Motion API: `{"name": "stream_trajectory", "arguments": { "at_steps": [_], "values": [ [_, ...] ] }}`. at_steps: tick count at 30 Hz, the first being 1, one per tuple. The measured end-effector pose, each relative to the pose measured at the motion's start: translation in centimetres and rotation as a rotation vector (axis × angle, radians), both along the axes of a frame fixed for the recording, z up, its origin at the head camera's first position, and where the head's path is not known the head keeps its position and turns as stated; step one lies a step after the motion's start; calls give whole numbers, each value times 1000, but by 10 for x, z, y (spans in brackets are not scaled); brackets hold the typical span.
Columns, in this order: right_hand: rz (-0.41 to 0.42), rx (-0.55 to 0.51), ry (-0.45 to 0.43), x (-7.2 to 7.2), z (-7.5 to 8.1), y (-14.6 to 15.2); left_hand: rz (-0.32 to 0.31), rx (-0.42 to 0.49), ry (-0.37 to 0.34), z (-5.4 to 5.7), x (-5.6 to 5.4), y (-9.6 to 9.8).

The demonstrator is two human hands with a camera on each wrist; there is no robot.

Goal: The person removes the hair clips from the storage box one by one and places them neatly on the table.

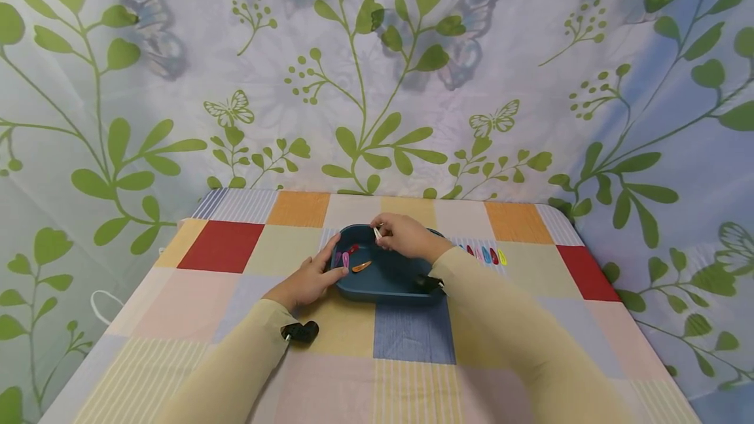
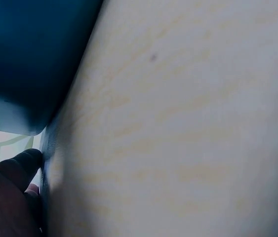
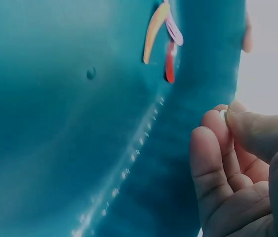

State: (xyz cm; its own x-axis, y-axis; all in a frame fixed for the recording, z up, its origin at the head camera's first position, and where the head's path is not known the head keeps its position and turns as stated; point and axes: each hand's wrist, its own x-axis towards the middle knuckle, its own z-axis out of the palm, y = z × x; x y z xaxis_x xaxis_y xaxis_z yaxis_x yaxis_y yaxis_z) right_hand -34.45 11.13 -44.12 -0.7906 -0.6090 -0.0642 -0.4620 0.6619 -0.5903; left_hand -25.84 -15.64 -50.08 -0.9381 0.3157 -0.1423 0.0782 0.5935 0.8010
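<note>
A dark blue tray (image 1: 400,277) stands on the table, with a few snap hair clips at its left end. The orange clip (image 1: 361,267) lies nearest the middle; a pink clip (image 1: 345,259) and a red clip (image 3: 170,64) lie beside it. My right hand (image 1: 406,237) is over the tray's far side, pinching a small white hair clip (image 1: 377,233) between thumb and fingers. Only a thin white edge of that clip shows in the right wrist view. My left hand (image 1: 311,279) rests at the tray's left end, fingers and thumb spread along the rim.
To the right of the tray, several coloured hair clips (image 1: 485,254) lie in a row on the patchwork tablecloth (image 1: 218,245), partly behind my right forearm. A leaf-patterned curtain (image 1: 377,84) hangs behind the table. A white cable (image 1: 97,306) loops at its left edge.
</note>
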Motion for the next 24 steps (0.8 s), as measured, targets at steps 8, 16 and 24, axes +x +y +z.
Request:
{"name": "stream_trajectory", "arguments": {
  "at_steps": [8, 16, 24],
  "values": [
    [-70, -18, 49, -1, 14, 28, -19, 5, 12, -1, -1, -1],
    [-162, -61, 1, -3, 22, 68, -50, 16, 19, 0, 0, -3],
    [-269, -75, -10, 2, 27, 106, -42, 17, 1, 0, 0, -1]
  ]
}}
